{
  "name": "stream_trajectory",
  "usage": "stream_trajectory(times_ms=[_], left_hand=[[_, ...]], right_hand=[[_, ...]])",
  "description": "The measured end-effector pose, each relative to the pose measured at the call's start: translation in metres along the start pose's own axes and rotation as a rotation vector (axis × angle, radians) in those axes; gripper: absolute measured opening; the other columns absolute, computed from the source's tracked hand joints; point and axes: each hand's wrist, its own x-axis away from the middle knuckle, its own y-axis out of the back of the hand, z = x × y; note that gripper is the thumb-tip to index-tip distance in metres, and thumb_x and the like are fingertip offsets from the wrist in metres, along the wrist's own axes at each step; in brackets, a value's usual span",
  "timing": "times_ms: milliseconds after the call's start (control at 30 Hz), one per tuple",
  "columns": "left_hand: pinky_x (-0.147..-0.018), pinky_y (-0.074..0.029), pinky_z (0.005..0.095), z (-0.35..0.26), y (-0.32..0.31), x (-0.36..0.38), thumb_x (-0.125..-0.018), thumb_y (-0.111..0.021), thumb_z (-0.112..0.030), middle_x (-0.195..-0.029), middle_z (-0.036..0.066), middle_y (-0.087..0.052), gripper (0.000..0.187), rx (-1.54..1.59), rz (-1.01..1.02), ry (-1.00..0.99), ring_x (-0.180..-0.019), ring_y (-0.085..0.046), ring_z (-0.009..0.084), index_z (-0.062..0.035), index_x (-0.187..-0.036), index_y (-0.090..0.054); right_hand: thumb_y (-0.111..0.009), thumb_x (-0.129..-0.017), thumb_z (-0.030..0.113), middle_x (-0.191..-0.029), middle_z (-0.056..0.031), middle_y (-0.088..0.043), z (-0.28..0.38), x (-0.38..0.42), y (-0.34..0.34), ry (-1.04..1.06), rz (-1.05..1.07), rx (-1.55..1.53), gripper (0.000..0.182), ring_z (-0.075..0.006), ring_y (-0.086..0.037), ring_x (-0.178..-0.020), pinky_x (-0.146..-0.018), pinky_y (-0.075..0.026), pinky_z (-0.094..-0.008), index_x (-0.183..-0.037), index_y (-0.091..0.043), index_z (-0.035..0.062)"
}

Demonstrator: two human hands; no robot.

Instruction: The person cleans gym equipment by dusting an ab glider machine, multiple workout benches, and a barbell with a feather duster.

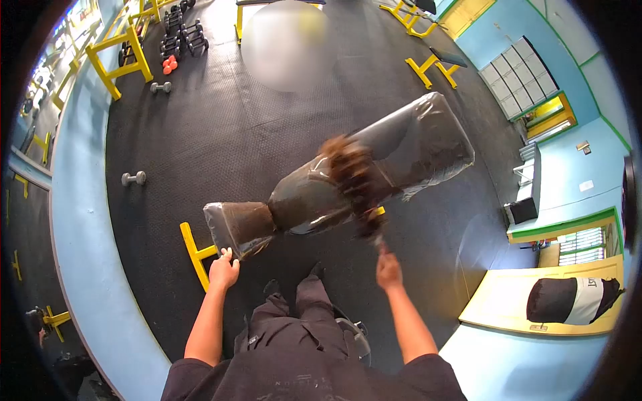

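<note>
Your left hand (223,272) rests with fingers spread on the near end of the one black, plastic-wrapped bench (348,177), touching its small pad. Your right hand (388,271) is clamped on the handle of one brown duster (351,177), whose blurred head lies over the middle of the bench. Two grey dumbbells (134,178) lie well apart on the black floor mat (221,127), toward its left edge.

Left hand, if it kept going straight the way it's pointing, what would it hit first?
The left hand already touches the near end of the plastic-wrapped bench; straight on, it would press into that pad, though depth is hard to judge.
</note>
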Motion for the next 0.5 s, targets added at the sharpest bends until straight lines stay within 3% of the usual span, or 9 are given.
stream_trajectory(times_ms=[100,200,300,400,500], left_hand=[[-0.104,-0.044,0.0431,-0.001,0.000,-0.001,-0.090,-0.055,-0.031,-0.146,0.020,-0.044,0.060,0.018,-0.003,0.001,-0.119,-0.057,0.0381,-0.0055,-0.144,-0.046],[-0.105,-0.043,0.0425,-0.006,0.004,0.001,-0.090,-0.056,-0.030,-0.145,0.022,-0.044,0.060,0.019,0.005,0.010,-0.121,-0.056,0.0377,-0.0040,-0.143,-0.047],[-0.105,-0.043,0.0421,-0.003,0.004,-0.002,-0.090,-0.056,-0.031,-0.139,0.023,-0.051,0.056,0.020,-0.031,-0.009,-0.120,-0.056,0.0377,-0.0031,-0.139,-0.052],[-0.103,-0.044,0.0424,0.006,0.002,-0.007,-0.090,-0.058,-0.032,-0.132,0.022,-0.057,0.052,0.100,-0.087,-0.049,-0.119,-0.058,0.0372,-0.0044,-0.133,-0.058],[-0.106,-0.042,0.0385,0.012,0.003,-0.012,-0.091,-0.058,-0.029,-0.132,0.020,-0.058,0.046,0.227,-0.063,-0.010,-0.124,-0.057,0.0327,-0.0035,-0.129,-0.061]], right_hand=[[-0.047,-0.096,0.025,-0.093,-0.0131,-0.061,0.026,0.030,-0.013,-0.026,0.288,0.076,0.044,-0.0371,-0.066,-0.083,-0.073,-0.055,-0.0516,-0.139,-0.050,0.0308],[-0.050,-0.094,0.023,-0.093,-0.0114,-0.062,0.021,0.025,0.003,-0.044,0.231,0.096,0.045,-0.0370,-0.066,-0.081,-0.071,-0.055,-0.0516,-0.138,-0.051,0.0310],[-0.047,-0.096,0.021,-0.091,-0.0141,-0.062,-0.005,-0.014,0.072,-0.087,0.049,0.303,0.042,-0.0369,-0.067,-0.080,-0.069,-0.055,-0.0521,-0.138,-0.052,0.0234],[-0.052,-0.094,0.012,-0.089,-0.0165,-0.061,-0.057,-0.046,0.124,-0.128,-0.314,0.245,0.048,-0.0352,-0.065,-0.078,-0.065,-0.054,-0.0484,-0.142,-0.050,0.0170],[-0.052,-0.094,0.010,-0.089,-0.0171,-0.061,-0.084,-0.095,0.163,-0.105,-0.475,0.222,0.050,-0.0356,-0.063,-0.077,-0.065,-0.052,-0.0476,-0.143,-0.048,0.0139]])
